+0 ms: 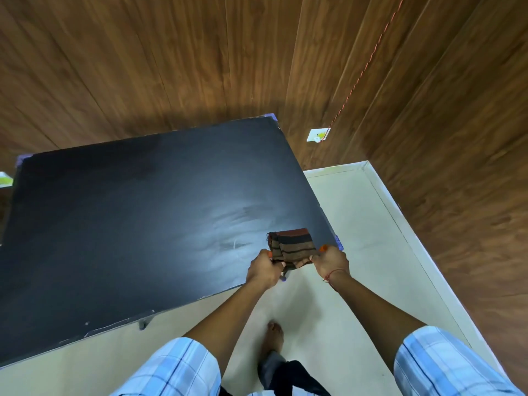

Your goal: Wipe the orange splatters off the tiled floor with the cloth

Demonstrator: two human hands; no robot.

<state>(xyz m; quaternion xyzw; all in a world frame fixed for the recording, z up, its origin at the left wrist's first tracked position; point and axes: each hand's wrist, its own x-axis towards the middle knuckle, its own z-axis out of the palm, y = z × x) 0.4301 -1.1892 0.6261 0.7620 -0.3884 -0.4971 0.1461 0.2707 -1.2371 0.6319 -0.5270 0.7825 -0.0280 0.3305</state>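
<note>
Above the near right corner of black table (120,218), folded striped cloth (291,245), pinched at its near edge by left hand (264,268) and right hand (331,262), both closed on it. Below, pale tiled floor (357,252), bare foot (275,337). No readable writing

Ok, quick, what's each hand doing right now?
Left hand: closed, gripping the left edge of the striped cloth.
Right hand: closed, gripping the cloth's right edge.
</note>
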